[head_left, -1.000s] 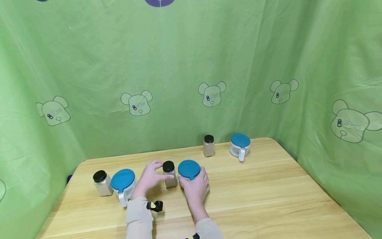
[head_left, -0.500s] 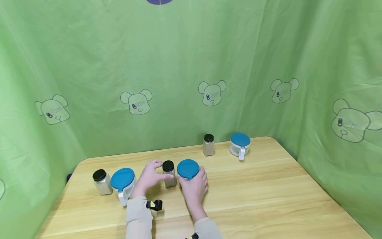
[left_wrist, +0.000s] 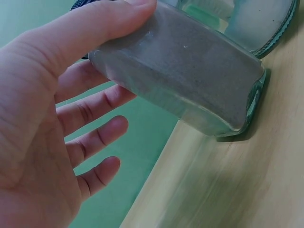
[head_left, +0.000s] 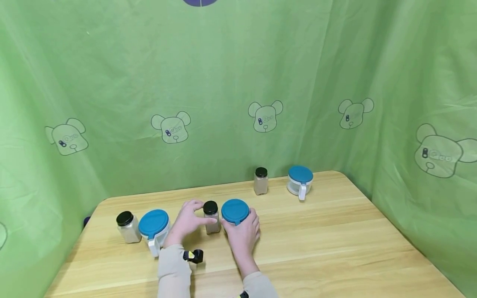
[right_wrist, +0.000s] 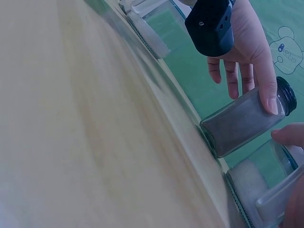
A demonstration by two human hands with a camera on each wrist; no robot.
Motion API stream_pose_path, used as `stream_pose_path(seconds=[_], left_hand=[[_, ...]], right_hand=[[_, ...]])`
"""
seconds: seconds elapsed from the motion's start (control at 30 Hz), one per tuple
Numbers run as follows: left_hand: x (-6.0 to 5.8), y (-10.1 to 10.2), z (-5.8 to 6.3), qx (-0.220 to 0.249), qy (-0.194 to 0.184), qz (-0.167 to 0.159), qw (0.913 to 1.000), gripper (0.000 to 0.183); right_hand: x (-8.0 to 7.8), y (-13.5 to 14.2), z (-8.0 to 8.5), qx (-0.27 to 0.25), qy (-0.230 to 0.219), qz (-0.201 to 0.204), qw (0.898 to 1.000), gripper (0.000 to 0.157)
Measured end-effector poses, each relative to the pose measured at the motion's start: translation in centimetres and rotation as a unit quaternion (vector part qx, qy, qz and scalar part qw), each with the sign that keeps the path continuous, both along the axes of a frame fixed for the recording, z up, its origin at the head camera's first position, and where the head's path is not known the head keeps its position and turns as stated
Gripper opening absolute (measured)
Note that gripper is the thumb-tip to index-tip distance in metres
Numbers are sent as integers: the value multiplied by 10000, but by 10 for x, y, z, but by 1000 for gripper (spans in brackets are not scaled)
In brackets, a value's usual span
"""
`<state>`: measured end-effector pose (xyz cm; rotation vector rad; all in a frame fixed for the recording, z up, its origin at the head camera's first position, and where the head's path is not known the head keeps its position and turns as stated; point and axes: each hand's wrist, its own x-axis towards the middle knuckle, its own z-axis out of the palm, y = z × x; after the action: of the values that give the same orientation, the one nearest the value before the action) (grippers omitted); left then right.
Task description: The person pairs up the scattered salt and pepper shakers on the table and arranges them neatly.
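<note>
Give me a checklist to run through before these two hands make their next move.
1. Left hand on the square clear-glass jar with grey contents: ok, it holds it.
2. Right hand on the round clear-glass jar with pale contents: ok, curled round its side.
3. Both jars upright: ok.
4. Round black plastic lid and round blue plastic lid in place: ok.
5. Lids tightly closed: cannot tell.
6. Generous room between the two jars: not ok, they stand close together.
</note>
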<state>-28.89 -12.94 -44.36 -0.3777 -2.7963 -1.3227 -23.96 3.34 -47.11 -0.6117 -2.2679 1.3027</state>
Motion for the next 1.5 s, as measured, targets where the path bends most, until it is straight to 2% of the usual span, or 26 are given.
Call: stream_pose_path(seconds=[0.8, 1.03, 1.5], left_hand=[[0, -5, 3, -161, -34, -95, 9998, 55], [0, -6, 2, -248, -146, -36, 9996, 64], [1, -4, 2, -148, -242, -135, 9995, 62]], right_hand=[[2, -1, 0, -11, 47, -61, 10000, 96], [3, -1, 0, -9, 67, -50, 10000, 95], [3, 1, -3, -10, 122, -4, 9999, 95]])
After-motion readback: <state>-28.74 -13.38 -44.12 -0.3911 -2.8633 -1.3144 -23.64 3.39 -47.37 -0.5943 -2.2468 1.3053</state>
